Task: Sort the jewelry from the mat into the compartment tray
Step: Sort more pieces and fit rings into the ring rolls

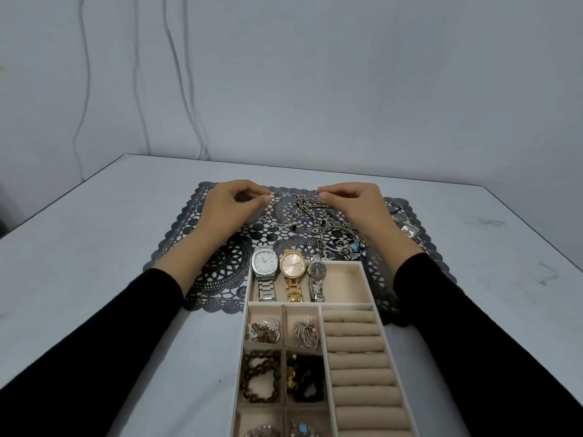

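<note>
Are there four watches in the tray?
No, the tray holds only three: a silver watch, a gold watch and a small dark-faced watch.

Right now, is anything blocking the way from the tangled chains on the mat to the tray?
Nothing visible does. The tangled chains lie on the mat just beyond the tray; only its low far wall lies between, with three watches leaning over its left part.

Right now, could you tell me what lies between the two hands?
In the head view, tangled silver chains and small rings on the lace mat.
</note>
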Available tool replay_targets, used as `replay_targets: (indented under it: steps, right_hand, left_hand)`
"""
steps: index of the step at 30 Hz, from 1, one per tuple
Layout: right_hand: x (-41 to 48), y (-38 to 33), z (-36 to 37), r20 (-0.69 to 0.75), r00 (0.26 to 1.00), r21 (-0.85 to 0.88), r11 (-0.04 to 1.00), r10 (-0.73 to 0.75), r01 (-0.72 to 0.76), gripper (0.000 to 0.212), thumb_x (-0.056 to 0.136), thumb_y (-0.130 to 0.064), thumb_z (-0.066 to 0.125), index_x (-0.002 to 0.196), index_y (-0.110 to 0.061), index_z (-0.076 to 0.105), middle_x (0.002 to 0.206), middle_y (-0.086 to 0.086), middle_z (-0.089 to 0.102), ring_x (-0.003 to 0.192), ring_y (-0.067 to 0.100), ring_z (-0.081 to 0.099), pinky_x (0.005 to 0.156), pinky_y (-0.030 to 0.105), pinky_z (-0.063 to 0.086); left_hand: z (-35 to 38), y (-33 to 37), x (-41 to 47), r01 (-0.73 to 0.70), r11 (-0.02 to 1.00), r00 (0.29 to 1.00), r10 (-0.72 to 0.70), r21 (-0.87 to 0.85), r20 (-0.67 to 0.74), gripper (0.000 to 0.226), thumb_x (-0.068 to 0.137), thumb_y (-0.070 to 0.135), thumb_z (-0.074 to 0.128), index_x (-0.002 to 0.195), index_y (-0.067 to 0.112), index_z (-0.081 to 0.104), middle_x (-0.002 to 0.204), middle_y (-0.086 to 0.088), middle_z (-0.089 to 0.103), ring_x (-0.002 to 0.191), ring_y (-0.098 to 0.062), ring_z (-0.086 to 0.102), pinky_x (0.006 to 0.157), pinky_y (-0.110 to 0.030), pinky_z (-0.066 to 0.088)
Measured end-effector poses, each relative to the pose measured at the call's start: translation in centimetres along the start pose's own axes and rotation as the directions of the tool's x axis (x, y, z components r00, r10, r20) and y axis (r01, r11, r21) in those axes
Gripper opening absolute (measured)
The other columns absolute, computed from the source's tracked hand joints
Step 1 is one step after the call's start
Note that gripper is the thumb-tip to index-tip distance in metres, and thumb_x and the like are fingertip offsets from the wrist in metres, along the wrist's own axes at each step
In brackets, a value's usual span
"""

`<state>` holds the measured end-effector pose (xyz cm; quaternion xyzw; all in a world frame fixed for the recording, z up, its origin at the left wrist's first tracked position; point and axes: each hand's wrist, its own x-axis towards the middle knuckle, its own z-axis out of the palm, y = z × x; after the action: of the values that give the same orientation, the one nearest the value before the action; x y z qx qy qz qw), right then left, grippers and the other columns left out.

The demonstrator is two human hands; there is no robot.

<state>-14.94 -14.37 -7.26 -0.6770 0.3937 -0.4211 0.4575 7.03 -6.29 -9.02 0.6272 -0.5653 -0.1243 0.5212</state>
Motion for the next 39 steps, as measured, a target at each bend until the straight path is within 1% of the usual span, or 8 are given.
replay_targets:
  steps: [5,9,14,18,23,28,34,39]
  right_hand:
    - [-2.6,-1.4,-0.7,-0.049,0.999,0.083,0.996,-0.011,0.015,0.014,0.077,-0.015,0.078,0.091,-0.016,0.076,0.086,0.002,0.074,0.076,0.007,0.065,0.065,0.013,0.051]
    - [-4.7,-2.4,-1.3,-0.073,0.997,0.095,0.995,-0.02,0.027,0.016,0.078,-0.013,0.077,0.094,-0.014,0.074,0.087,0.003,0.073,0.072,0.002,0.066,0.067,0.013,0.05]
    - [-7.3,-3.3,-2.2,-0.083,0.996,0.121,0.991,-0.044,0.054,0.012,0.078,-0.014,0.077,0.09,-0.016,0.074,0.077,-0.005,0.072,0.067,0.0,0.065,0.062,0.013,0.049]
    - [-9.3,-3.8,-2.7,-0.082,0.994,0.148,0.985,-0.079,0.09,0.012,0.078,-0.012,0.077,0.088,-0.015,0.074,0.081,-0.003,0.073,0.076,0.005,0.066,0.076,0.018,0.052]
    - [-12.0,-4.2,-3.3,-0.083,0.989,0.149,0.98,-0.12,0.131,0.016,0.078,-0.014,0.077,0.093,-0.01,0.074,0.081,-0.004,0.073,0.077,0.005,0.066,0.073,0.016,0.049]
    - [-14.6,-4.2,-4.1,-0.089,0.987,0.153,0.978,-0.133,0.145,0.015,0.077,-0.012,0.077,0.092,-0.01,0.074,0.085,0.001,0.074,0.083,0.012,0.068,0.078,0.02,0.052]
    - [-17.3,-3.6,-5.3,-0.087,0.988,0.113,0.984,-0.131,0.14,0.014,0.078,-0.011,0.077,0.092,-0.011,0.075,0.082,-0.001,0.073,0.076,0.005,0.066,0.071,0.014,0.05]
    - [-19.4,-2.8,-6.0,-0.042,0.992,0.101,0.987,-0.117,0.121,0.011,0.078,-0.008,0.076,0.088,-0.011,0.075,0.079,0.002,0.071,0.07,0.006,0.062,0.058,0.015,0.049]
  left_hand:
    - [-0.8,1.8,-2.3,0.03,0.995,1.0,-0.029,-0.093,0.004,0.01,0.083,0.023,0.078,0.092,0.021,0.077,0.086,0.002,0.075,0.085,-0.015,0.071,0.082,-0.03,0.058]
    - [-1.3,3.2,-4.2,0.038,0.988,0.999,-0.037,-0.151,0.008,0.015,0.081,0.024,0.079,0.094,0.018,0.077,0.087,0.0,0.076,0.089,-0.023,0.071,0.087,-0.043,0.058]
    - [-1.4,5.6,-6.7,0.006,0.98,1.0,-0.005,-0.197,0.005,0.015,0.081,0.02,0.078,0.095,0.014,0.076,0.084,0.004,0.076,0.085,-0.018,0.071,0.085,-0.038,0.059]
    - [-1.4,6.8,-8.6,-0.022,0.972,1.0,0.023,-0.233,0.001,0.014,0.081,0.019,0.079,0.093,0.014,0.077,0.086,0.0,0.075,0.086,-0.021,0.07,0.085,-0.039,0.059]
    - [-1.2,8.1,-10.6,-0.055,0.967,0.998,0.062,-0.248,0.021,0.011,0.081,0.019,0.078,0.093,0.018,0.077,0.087,0.001,0.076,0.089,-0.023,0.071,0.084,-0.037,0.059]
    - [-1.0,9.5,-12.5,-0.075,0.96,0.996,0.086,-0.27,0.03,0.009,0.081,0.018,0.078,0.09,0.02,0.077,0.082,0.006,0.075,0.078,-0.008,0.068,0.075,-0.02,0.054]
    - [-1.4,9.5,-14.9,-0.021,0.941,0.995,0.051,-0.337,0.08,0.01,0.082,0.017,0.077,0.092,0.018,0.077,0.086,-0.006,0.075,0.079,-0.016,0.07,0.061,-0.021,0.056]
    - [-1.4,9.6,-15.9,-0.051,0.95,0.994,0.079,-0.307,0.08,0.014,0.082,0.018,0.078,0.095,0.015,0.077,0.087,-0.005,0.076,0.083,-0.032,0.071,0.081,-0.051,0.059]
